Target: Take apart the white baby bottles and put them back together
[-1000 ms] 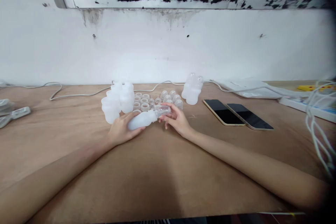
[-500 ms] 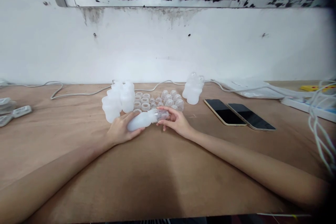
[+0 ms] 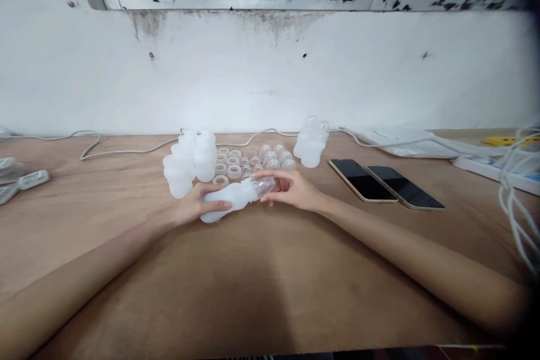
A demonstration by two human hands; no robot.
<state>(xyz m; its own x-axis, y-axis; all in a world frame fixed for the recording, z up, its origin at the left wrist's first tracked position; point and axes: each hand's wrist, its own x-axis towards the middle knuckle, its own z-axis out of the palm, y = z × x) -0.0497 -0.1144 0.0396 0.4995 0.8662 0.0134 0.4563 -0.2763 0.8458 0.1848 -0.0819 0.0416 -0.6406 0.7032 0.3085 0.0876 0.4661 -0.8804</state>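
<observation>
A frosted white baby bottle [image 3: 231, 197] is held tilted above the table, its top end toward the right. My left hand [image 3: 194, 202] is closed around the bottle's lower body. At the other end, a clear dome cap [image 3: 264, 185] sits over the bottle's top, and the fingers of my right hand [image 3: 297, 190] grip it from the right. Just behind the bottle lie several translucent rings [image 3: 234, 171], small clear nipples [image 3: 245, 161] and more clear caps [image 3: 285, 156]. Part of these rows is hidden by the bottle and my right hand.
Uncapped white bottles [image 3: 204, 156] stand in a cluster at the left, and capped bottles [image 3: 311, 143] at the back right. Two phones [image 3: 363, 180] lie to the right. A cable [image 3: 248, 139] runs along the wall, with a power strip [image 3: 498, 173] at far right.
The bottle's lower end has swung down and slightly left with my left hand. My right hand and the cap have shifted a little to the right.
</observation>
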